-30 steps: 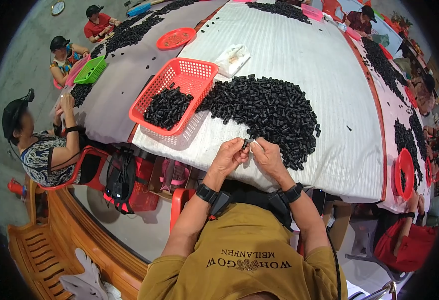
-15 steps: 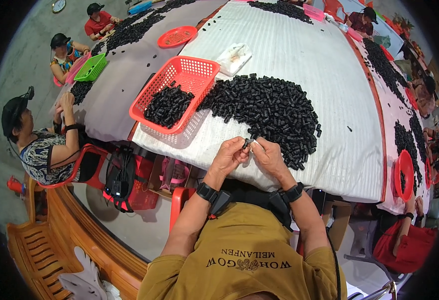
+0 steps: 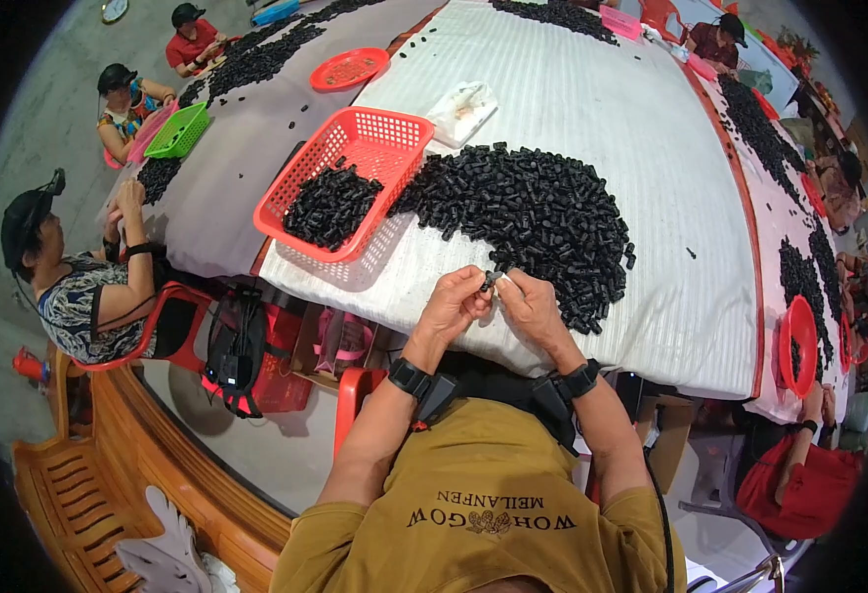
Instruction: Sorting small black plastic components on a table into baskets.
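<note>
Over the near edge of the table, my left hand (image 3: 456, 302) and my right hand (image 3: 533, 310) meet fingertip to fingertip. My left thumb and fingers pinch a small black piece (image 3: 488, 281). The right fingers are closed against its other side, where a pale speck shows; what else they grip is too small to tell. Just beyond my hands spreads a heap of short black cylindrical pieces (image 3: 542, 212). To its left stands a red perforated basket (image 3: 394, 128), with more black pieces (image 3: 333, 208) lying in its near part.
A crumpled white packet (image 3: 463, 113) lies behind the basket, and a round red tray (image 3: 350, 70) farther left. Along the left side sit several people; the nearest person (image 3: 88, 287) works beside a green basket (image 3: 179, 131). A red basin (image 3: 798, 341) stands at the right.
My hands stay in nearly the same place, fingertips still together around the small black piece. The view has shifted very slightly; the heap and basket look the same.
</note>
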The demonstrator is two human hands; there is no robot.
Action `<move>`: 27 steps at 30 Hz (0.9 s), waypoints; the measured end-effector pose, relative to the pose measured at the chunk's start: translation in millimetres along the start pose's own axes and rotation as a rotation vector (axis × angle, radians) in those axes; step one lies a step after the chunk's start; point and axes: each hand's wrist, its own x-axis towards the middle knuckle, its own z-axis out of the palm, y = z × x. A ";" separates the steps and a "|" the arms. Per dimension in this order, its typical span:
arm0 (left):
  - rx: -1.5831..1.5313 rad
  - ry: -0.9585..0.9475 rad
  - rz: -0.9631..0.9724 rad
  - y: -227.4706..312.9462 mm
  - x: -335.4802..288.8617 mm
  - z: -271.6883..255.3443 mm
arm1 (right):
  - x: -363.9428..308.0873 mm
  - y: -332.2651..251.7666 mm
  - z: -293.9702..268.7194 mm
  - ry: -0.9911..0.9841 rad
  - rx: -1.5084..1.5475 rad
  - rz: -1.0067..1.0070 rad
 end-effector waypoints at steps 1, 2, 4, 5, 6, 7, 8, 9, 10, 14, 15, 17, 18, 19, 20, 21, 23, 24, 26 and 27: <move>-0.003 0.004 -0.005 -0.2 0.0 -0.4 | -0.1 -0.8 -0.1 -0.001 0.000 -0.001; -0.005 0.008 -0.011 -0.4 -0.1 -0.7 | -0.6 -2.4 -0.7 0.010 -0.011 -0.019; -0.003 0.002 -0.005 -0.7 -0.3 -0.7 | -0.7 -4.4 -1.2 0.021 -0.022 -0.037; -0.001 -0.003 0.000 -0.7 -0.4 -0.8 | -0.6 -4.4 -1.6 0.008 -0.031 -0.028; -0.001 -0.003 0.000 -0.3 -0.5 -0.2 | -0.8 -4.3 -2.2 -0.005 -0.040 -0.018; 0.003 0.002 -0.009 0.3 -0.7 0.4 | -0.9 -3.0 -2.1 -0.005 -0.040 -0.017; 0.007 0.008 -0.018 0.5 -0.7 0.9 | -1.0 -0.8 -1.6 -0.019 -0.033 -0.026; 0.008 0.008 -0.018 0.2 -0.5 0.5 | -1.1 -0.2 -1.1 -0.033 -0.025 -0.035; 0.021 0.006 -0.010 -0.4 0.0 -0.2 | -1.2 -0.3 -1.2 -0.033 -0.025 -0.034; 0.061 0.037 0.004 -0.4 -0.1 0.8 | -1.4 -4.1 -0.4 -0.022 0.045 -0.032; 0.061 0.037 0.004 -0.1 -0.1 0.0 | -1.1 -4.7 0.1 0.009 0.102 -0.002; -0.016 0.014 -0.008 0.4 -0.1 -2.0 | -1.0 -3.3 -1.8 0.005 0.053 0.006; -0.016 0.014 -0.008 0.8 -0.2 -1.4 | -1.2 -2.6 -2.1 0.002 0.006 0.016; -0.018 -0.013 -0.023 1.1 -0.3 -0.7 | -1.2 -1.4 -1.3 0.002 0.006 0.015; -0.020 -0.041 -0.038 1.5 -0.5 -0.2 | -1.3 0.3 0.0 0.017 0.020 0.008; -0.021 -0.041 -0.037 1.3 -0.7 -0.5 | -1.3 0.1 0.5 0.031 0.034 0.001; -0.032 -0.046 -0.024 0.5 -1.4 -1.4 | -1.8 -2.7 1.1 0.030 0.030 -0.001; -0.033 -0.046 -0.023 0.5 -1.4 -1.2 | -1.7 -3.9 1.4 0.030 0.027 -0.001; -0.030 -0.042 -0.025 0.4 -1.1 -0.7 | -1.3 0.6 1.1 0.028 -0.002 0.001; -0.030 -0.042 -0.025 0.3 -1.1 -1.0 | -1.2 1.1 1.1 0.026 -0.030 0.005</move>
